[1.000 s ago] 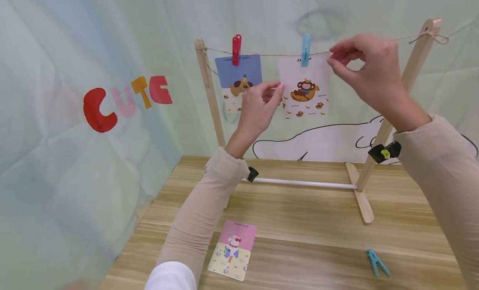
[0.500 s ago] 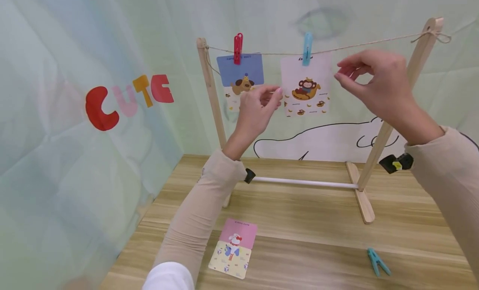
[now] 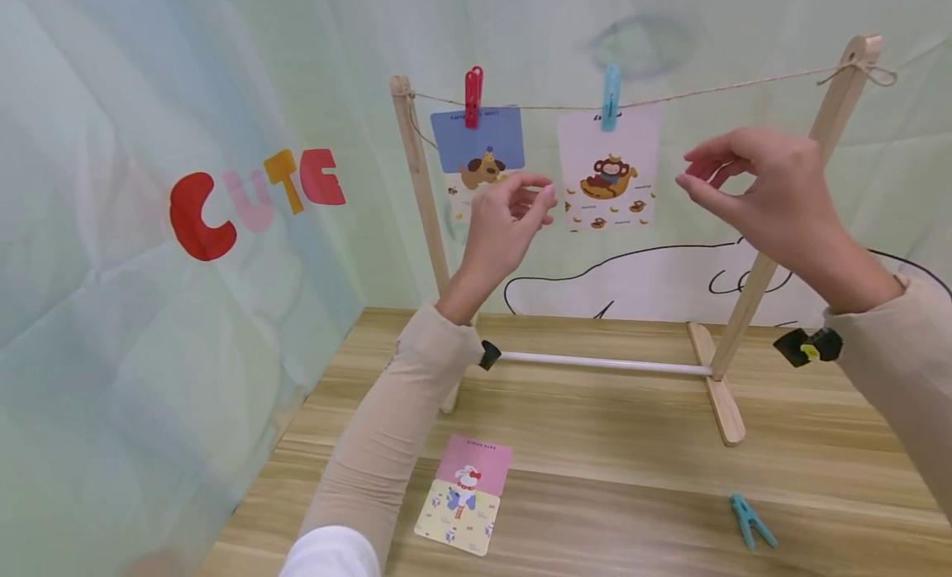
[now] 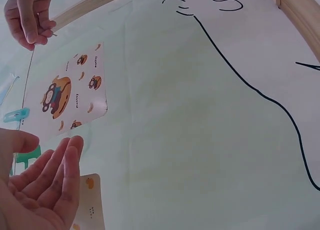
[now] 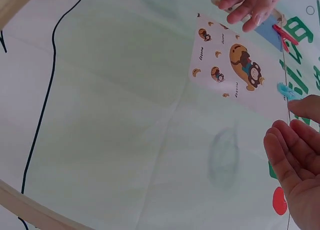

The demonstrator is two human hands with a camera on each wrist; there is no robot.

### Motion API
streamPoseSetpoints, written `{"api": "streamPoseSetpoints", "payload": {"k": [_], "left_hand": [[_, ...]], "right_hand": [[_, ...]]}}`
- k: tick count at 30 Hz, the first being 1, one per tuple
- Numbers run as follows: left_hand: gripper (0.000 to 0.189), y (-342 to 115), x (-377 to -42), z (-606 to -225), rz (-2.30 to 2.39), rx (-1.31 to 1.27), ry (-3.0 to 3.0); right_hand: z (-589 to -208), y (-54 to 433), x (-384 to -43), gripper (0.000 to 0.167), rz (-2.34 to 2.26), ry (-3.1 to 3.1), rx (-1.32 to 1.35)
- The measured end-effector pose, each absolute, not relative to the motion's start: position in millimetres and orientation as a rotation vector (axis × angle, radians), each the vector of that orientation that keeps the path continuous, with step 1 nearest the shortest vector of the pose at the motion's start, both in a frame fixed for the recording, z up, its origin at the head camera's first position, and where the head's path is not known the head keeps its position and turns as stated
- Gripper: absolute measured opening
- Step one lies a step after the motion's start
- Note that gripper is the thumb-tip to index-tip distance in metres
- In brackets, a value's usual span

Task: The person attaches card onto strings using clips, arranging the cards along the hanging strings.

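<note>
A white monkey card [image 3: 610, 168] hangs from the string, held by a light blue clothespin [image 3: 611, 97]. To its left, a blue-and-white dog card [image 3: 476, 139] hangs under a red clothespin [image 3: 473, 97], partly hidden by my left hand [image 3: 506, 226]. That hand stands just off the monkey card's left edge, fingers relaxed and holding nothing. My right hand [image 3: 769, 201] is in the air right of the same card, apart from it, thumb and fingers loosely bent with a gap between them. In the left wrist view the monkey card [image 4: 65, 92] shows beyond my left fingers.
The string [image 3: 714, 90] runs between two wooden posts [image 3: 744, 312] joined low by a white rod [image 3: 602, 362]. On the wooden table [image 3: 595, 494] lie a pink-and-yellow rabbit card [image 3: 463, 494] and a teal clothespin [image 3: 751, 521]. A cloth backdrop with letters [image 3: 201, 217] stands behind and left.
My right hand has come away from the monkey card's top right corner, moving right and down. My left hand has left its left edge and dropped slightly. The card stays hanging.
</note>
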State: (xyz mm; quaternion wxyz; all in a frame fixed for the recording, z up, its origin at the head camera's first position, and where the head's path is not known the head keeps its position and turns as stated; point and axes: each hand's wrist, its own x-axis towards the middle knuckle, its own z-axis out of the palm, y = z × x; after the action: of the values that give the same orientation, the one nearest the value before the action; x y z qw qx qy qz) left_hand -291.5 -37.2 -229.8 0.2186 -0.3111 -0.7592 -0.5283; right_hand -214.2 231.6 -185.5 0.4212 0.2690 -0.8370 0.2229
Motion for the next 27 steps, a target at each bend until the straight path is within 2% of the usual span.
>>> {"api": "streamPoseSetpoints", "payload": {"k": [27], "left_hand": [[0.021, -55, -293, -251, -1.399, -0.901, -2.13]], "right_hand": [[-219, 251, -196, 0.024, 0.495, -2.175, 0.674]]}}
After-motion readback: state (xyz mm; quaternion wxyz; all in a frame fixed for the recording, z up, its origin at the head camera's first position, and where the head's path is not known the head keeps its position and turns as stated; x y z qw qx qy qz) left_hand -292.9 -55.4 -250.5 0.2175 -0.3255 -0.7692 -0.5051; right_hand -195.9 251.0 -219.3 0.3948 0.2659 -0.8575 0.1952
